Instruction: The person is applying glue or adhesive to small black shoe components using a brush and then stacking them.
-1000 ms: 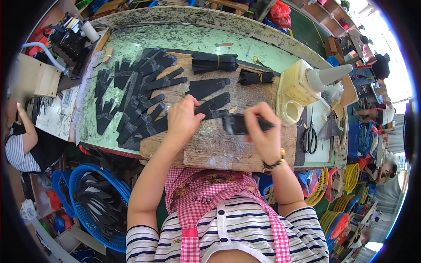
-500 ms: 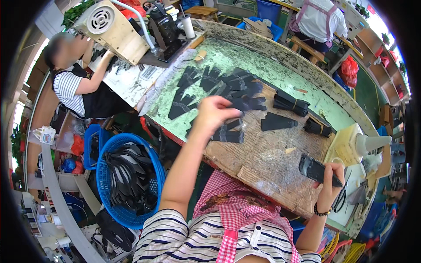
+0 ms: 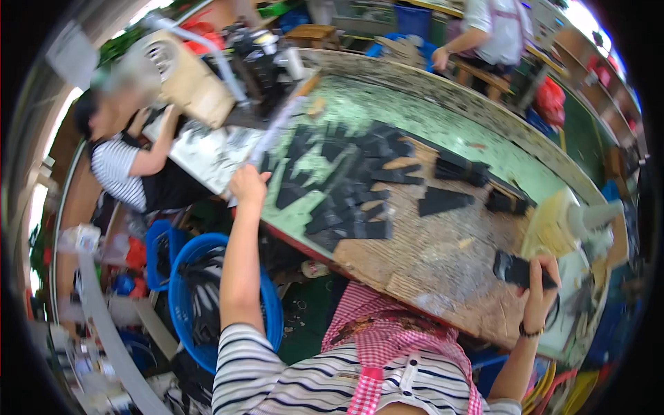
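Note:
My left hand (image 3: 249, 184) is at the bench's left edge, beside a pale lavender strip (image 3: 278, 131). Its fingers are curled down and the thumb stands apart; what they hold, if anything, is hidden. Over the right of a worn brown board (image 3: 429, 256), my right hand (image 3: 541, 280) grips a flat black brush (image 3: 513, 268). Thin black tapered pieces (image 3: 346, 214) lie fanned and overlapping across the bench and the board's left side. A separate black wedge-shaped stack (image 3: 445, 201) rests on the board, near two tied black bundles (image 3: 462, 170).
A yellowish bottle with a cone spout (image 3: 553, 225) stands at the right. Below the bench's left edge is a blue basket (image 3: 181, 304) of dark pieces. A co-worker (image 3: 121, 162) sits by a beige machine (image 3: 190, 79); another person (image 3: 494, 34) is at the far right.
My left hand has moved left, from above the fanned black pieces to the bench's left edge. More pieces show where it was. My right hand keeps the brush, slightly farther right in view.

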`<state>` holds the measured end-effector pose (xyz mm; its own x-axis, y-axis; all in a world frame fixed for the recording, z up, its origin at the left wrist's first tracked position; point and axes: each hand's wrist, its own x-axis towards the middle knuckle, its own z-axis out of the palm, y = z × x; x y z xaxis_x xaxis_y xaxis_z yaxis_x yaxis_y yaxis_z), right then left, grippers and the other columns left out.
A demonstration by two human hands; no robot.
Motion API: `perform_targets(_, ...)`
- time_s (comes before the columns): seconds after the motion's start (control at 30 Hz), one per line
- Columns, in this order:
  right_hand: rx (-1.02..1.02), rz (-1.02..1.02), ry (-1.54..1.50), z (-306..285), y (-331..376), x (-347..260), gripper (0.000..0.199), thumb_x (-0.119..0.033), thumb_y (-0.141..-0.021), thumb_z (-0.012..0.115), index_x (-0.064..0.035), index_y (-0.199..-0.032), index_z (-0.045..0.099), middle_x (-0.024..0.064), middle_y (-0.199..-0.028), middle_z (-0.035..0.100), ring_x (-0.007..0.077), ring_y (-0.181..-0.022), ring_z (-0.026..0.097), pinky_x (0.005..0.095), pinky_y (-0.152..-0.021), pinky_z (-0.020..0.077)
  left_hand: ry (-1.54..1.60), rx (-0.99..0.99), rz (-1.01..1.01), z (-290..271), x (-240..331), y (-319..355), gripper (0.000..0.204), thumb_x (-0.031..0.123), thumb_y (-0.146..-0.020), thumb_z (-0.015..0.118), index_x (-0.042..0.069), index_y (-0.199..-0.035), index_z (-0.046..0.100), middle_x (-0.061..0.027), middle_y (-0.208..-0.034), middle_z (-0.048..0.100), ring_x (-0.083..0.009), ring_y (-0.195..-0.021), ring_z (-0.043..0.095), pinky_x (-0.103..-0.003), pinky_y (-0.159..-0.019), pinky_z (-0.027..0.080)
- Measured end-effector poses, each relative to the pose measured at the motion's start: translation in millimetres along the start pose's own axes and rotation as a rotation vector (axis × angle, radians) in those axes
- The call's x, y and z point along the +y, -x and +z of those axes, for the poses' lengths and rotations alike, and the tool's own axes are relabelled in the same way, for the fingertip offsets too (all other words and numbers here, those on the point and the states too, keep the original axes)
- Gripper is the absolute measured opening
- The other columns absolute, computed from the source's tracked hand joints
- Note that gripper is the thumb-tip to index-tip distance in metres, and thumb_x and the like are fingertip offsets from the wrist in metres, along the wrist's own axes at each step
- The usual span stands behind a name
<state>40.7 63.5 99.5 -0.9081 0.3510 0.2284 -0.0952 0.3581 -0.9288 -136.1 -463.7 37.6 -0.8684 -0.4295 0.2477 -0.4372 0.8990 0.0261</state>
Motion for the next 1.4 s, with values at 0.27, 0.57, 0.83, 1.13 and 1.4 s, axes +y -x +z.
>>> perform_targets(0.27, 0.055, 0.049, 0.012, -17.4, -27.7, -19.8, 0.014, -0.013, -0.093, 0.057, -0.0030, -0.084, 0.057, 0.0004, -0.070, 0.054, 0.0051, -0.047, 0.050, 0.0179, -0.040, 0.0375, 0.625, 0.056, 1.248, -15.3, 218.8, 117.4, 0.022, 0.024, -0.078, 0.070, 0.007, -0.090, 0.062, -0.0090, -0.090, 0.066, -0.0267, -0.091, 0.062, -0.037, -0.077, 0.049)
perform_targets(0.57, 0.162, 0.134, 0.197, -86.8, -29.2, -2.8, 0.012, -0.014, -0.092, 0.058, -0.0034, -0.085, 0.060, -0.0002, -0.065, 0.057, 0.0052, -0.046, 0.051, 0.0202, -0.041, 0.0390, 0.567, -0.575, 0.978, -3.7, 257.1, 87.0, 0.040, 0.015, -0.053, 0.086, 0.002, -0.082, 0.062, -0.0104, -0.079, 0.060, -0.0260, -0.075, 0.060, -0.036, -0.067, 0.048)
perform_targets(0.83, -0.002, 0.010, 0.386, -70.3, -40.9, 35.6, 0.012, -0.012, -0.085, 0.063, -0.0001, -0.087, 0.061, 0.0142, -0.079, 0.063, 0.0238, -0.072, 0.062, 0.0313, -0.068, 0.0479, 0.728, -1.349, 0.641, -40.1, 233.2, 90.7, 0.036, 0.011, -0.059, 0.087, 0.001, -0.082, 0.062, -0.0021, -0.069, 0.060, -0.0097, -0.063, 0.055, -0.026, -0.053, 0.043)
perform_targets(1.13, -0.028, -0.090, 0.576, -67.4, -31.8, 19.4, 0.011, -0.011, -0.086, 0.062, -0.0001, -0.086, 0.060, 0.0143, -0.079, 0.061, 0.0276, -0.068, 0.061, 0.0333, -0.066, 0.0467, 0.474, -0.183, 0.992, -58.4, 173.6, 178.9, 0.036, 0.018, -0.069, 0.080, -0.001, -0.095, 0.062, -0.0141, -0.099, 0.065, -0.0302, -0.092, 0.062, -0.039, -0.078, 0.049)
perform_targets(1.4, -0.131, 0.294, 0.093, -22.0, -7.9, 7.6, 0.015, -0.018, -0.092, 0.059, -0.0052, -0.085, 0.062, -0.0019, -0.070, 0.057, 0.0030, -0.051, 0.051, 0.0172, -0.040, 0.0395, 0.437, -0.096, 1.229, -16.0, 147.9, 210.4, 0.041, 0.007, -0.082, 0.060, 0.000, -0.122, 0.058, -0.0181, -0.129, 0.055, -0.0339, -0.117, 0.054, -0.041, -0.096, 0.044)
